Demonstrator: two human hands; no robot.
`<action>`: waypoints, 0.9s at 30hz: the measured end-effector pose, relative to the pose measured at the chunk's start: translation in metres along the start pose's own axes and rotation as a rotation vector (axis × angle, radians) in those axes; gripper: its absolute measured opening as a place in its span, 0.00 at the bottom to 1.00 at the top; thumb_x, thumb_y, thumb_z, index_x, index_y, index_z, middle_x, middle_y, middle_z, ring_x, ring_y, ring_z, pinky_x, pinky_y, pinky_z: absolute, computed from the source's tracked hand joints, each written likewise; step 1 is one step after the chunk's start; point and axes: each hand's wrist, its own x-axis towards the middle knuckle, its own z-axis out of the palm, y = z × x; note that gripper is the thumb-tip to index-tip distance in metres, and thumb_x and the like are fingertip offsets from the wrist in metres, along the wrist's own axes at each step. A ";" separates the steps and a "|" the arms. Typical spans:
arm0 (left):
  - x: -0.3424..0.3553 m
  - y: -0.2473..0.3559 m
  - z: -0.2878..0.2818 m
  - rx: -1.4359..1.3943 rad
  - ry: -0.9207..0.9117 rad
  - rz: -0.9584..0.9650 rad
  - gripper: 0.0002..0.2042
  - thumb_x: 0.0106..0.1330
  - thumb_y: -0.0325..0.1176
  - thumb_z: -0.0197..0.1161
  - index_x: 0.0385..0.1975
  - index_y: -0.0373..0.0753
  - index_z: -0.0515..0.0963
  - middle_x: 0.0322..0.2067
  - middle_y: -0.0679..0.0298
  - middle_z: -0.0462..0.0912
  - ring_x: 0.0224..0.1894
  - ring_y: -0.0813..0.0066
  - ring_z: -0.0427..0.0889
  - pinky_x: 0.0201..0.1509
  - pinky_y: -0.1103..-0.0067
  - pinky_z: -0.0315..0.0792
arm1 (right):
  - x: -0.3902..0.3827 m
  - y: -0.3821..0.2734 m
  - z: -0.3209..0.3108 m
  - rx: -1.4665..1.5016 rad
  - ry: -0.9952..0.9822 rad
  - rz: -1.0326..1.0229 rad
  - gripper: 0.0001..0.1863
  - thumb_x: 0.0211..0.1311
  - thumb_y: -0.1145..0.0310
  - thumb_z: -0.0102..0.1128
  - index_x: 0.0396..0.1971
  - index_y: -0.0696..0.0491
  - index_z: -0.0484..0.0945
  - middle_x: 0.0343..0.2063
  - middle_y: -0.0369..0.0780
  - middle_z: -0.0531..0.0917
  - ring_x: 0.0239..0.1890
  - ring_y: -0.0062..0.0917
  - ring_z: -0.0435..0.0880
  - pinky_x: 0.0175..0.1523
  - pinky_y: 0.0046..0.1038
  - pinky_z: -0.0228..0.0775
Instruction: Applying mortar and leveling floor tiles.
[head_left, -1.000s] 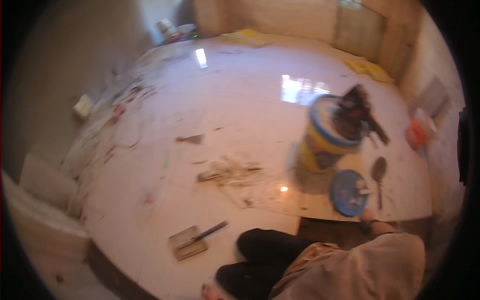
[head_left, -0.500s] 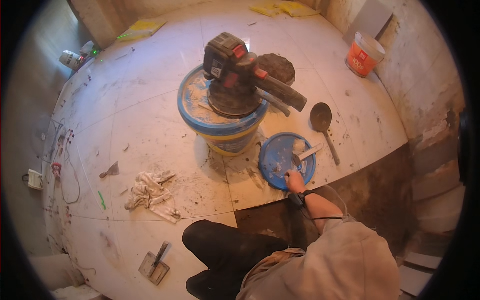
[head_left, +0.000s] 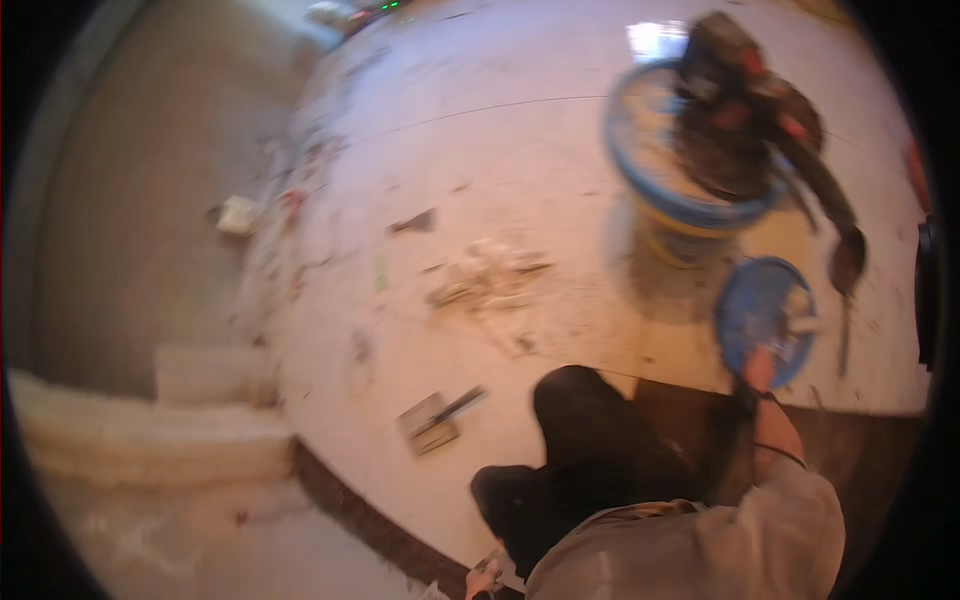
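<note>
My right hand [head_left: 760, 368] is down at the near part of a round blue lid [head_left: 745, 315], its fingers smeared by motion. Beside it on the lid lies a pale tool [head_left: 803, 325], blurred, perhaps a scraper. At the bottom edge my left hand [head_left: 484, 579] has come into view, low beside my dark-trousered leg. Its fingers look curled, and what they hold, if anything, I cannot make out. A trowel [head_left: 436, 424] with a flat square plate rests on the floor left of my knees.
Ahead stands a blue-rimmed bucket [head_left: 622, 150] with a dark cordless power tool [head_left: 722, 145] on its top. A ladle [head_left: 848, 262] lies at the right. A crumpled cloth [head_left: 490, 278] and a scraper [head_left: 415, 222] lie on the pale floor. A raised ledge [head_left: 150, 440] runs along the left.
The view has swung left and down, so things appear further right. My left hand now shows at the bottom edge. My right hand stays at the blue lid.
</note>
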 end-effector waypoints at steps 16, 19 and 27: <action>0.024 -0.057 -0.014 -0.169 -0.134 -0.138 0.26 0.64 0.40 0.64 0.61 0.40 0.70 0.47 0.60 0.82 0.46 0.71 0.81 0.51 0.71 0.78 | 0.032 0.012 0.062 0.146 0.176 -0.056 0.11 0.57 0.67 0.56 0.25 0.62 0.73 0.25 0.54 0.77 0.31 0.51 0.76 0.37 0.43 0.67; 0.059 -0.066 -0.009 -0.172 -0.136 -0.242 0.24 0.64 0.40 0.63 0.58 0.36 0.72 0.45 0.59 0.82 0.43 0.70 0.82 0.47 0.69 0.77 | 0.017 -0.018 0.043 0.182 0.303 -0.150 0.14 0.56 0.66 0.57 0.26 0.63 0.72 0.27 0.57 0.77 0.32 0.55 0.75 0.38 0.45 0.67; 0.173 -0.061 0.016 -0.365 0.233 0.071 0.20 0.66 0.41 0.57 0.48 0.29 0.79 0.43 0.46 0.82 0.44 0.48 0.81 0.49 0.62 0.73 | -0.093 -0.253 -0.025 0.388 -0.252 -0.531 0.05 0.54 0.75 0.58 0.26 0.60 0.73 0.20 0.48 0.79 0.20 0.35 0.81 0.25 0.35 0.71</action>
